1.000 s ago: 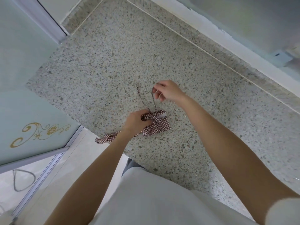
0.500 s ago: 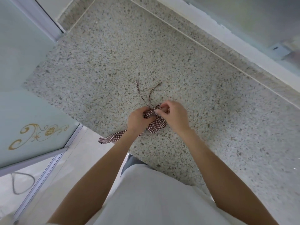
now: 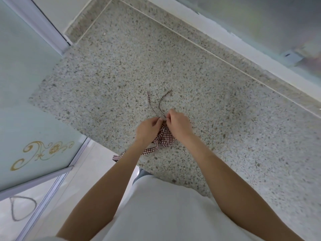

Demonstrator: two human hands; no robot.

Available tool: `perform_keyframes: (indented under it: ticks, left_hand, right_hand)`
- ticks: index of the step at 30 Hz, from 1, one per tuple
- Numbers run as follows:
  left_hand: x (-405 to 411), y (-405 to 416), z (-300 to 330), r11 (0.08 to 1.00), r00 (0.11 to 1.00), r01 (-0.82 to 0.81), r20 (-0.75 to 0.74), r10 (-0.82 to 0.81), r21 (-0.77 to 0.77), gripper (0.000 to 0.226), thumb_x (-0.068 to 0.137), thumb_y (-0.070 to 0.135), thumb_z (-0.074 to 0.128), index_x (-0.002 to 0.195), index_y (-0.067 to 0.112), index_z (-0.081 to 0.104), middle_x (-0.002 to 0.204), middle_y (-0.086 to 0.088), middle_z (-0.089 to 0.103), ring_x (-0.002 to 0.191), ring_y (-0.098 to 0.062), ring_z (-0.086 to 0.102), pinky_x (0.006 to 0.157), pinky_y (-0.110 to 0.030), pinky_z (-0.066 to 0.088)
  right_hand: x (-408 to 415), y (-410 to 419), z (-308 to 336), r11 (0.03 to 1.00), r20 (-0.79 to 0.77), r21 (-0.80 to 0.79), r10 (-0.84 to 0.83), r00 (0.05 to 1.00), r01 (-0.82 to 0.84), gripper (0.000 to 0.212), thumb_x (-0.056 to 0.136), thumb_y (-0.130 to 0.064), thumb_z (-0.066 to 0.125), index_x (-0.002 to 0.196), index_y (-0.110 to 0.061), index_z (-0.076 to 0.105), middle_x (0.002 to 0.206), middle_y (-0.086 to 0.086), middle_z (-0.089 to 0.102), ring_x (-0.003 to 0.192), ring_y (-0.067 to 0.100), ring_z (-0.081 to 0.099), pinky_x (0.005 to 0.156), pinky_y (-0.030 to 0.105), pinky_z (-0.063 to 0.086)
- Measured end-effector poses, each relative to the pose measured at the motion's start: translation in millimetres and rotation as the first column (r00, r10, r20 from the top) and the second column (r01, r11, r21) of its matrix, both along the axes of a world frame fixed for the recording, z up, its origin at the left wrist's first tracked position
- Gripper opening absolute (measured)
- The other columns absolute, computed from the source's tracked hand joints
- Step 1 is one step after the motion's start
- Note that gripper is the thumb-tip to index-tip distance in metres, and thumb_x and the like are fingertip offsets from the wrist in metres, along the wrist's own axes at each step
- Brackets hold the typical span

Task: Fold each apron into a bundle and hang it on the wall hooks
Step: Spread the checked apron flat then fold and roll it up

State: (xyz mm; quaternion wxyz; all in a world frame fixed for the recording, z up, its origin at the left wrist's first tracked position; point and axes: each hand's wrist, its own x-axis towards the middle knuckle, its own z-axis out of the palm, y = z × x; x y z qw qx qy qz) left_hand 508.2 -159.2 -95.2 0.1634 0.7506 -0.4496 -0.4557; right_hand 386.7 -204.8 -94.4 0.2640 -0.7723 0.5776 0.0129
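Tying off the checked apron bundle (image 3: 165, 137) on the speckled worktop (image 3: 225, 119), we have left hand (image 3: 147, 129) and right hand (image 3: 178, 124) both pinching its ties (image 3: 160, 105) at the knot, so folding looks nearly done, hanging remains, hooks not in view.
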Motion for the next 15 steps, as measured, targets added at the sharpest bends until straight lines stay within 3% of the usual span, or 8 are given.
perform_keyframes:
  ticks: [2,5,8,11,15]
  left_hand:
    - [6.2,-4.4,-1.4,0.993,0.995,-0.097,0.030,0.099,-0.071,0.017,0.092,0.031,0.055,0.102,0.025,0.068,0.098,0.004,0.070,0.084,-0.013,0.063,0.066,-0.022,0.042]
    - [12.8,-15.1,-0.8,0.991,0.990,-0.103,-0.110,0.092,-0.090,0.008,0.089,0.024,0.060,0.092,0.026,0.067,0.086,0.008,0.068,0.075,-0.006,0.062,0.067,-0.021,0.045]
    - [14.3,-24.1,-3.0,0.998,0.999,-0.028,-0.019,0.027,-0.058,0.014,0.086,0.029,0.064,0.093,0.018,0.062,0.086,0.005,0.067,0.079,-0.009,0.063,0.069,-0.022,0.048]
    - [12.1,-28.5,-8.3,0.999,0.995,-0.002,0.097,0.005,-0.033,0.028,0.079,0.028,0.073,0.095,0.014,0.054,0.083,0.002,0.067,0.077,-0.012,0.063,0.063,-0.020,0.045]
    - [9.4,-32.9,-11.2,1.000,0.993,-0.002,0.116,0.000,0.012,0.027,0.076,0.033,0.075,0.093,0.021,0.059,0.078,0.009,0.066,0.074,-0.007,0.062,0.056,-0.018,0.041]
  right_hand:
    - [1.1,0.7,-5.6,0.998,0.017,0.057,-0.035,0.999,0.034,0.012,0.095,-0.018,0.048,0.099,-0.010,0.056,0.088,0.006,0.063,0.078,0.022,0.060,0.065,0.032,0.047]
    - [0.1,-1.5,-6.6,0.991,0.068,0.104,-0.093,0.993,0.085,0.011,0.093,-0.015,0.052,0.098,-0.009,0.059,0.088,0.005,0.065,0.077,0.019,0.060,0.067,0.030,0.048]
    - [-2.3,-3.8,-3.8,0.973,0.132,0.176,-0.175,0.976,0.151,0.009,0.091,-0.012,0.055,0.095,-0.008,0.062,0.085,0.005,0.066,0.072,0.015,0.058,0.067,0.027,0.047]
    - [-3.8,-2.8,-3.1,0.937,0.178,0.264,-0.281,0.943,0.230,0.006,0.091,-0.010,0.056,0.093,-0.008,0.061,0.085,0.007,0.067,0.072,0.020,0.064,0.069,0.034,0.056]
    - [-2.2,0.2,-1.1,0.900,0.203,0.315,-0.373,0.905,0.301,0.005,0.092,-0.011,0.055,0.092,-0.008,0.059,0.080,0.009,0.068,0.057,0.014,0.066,0.057,0.027,0.056]
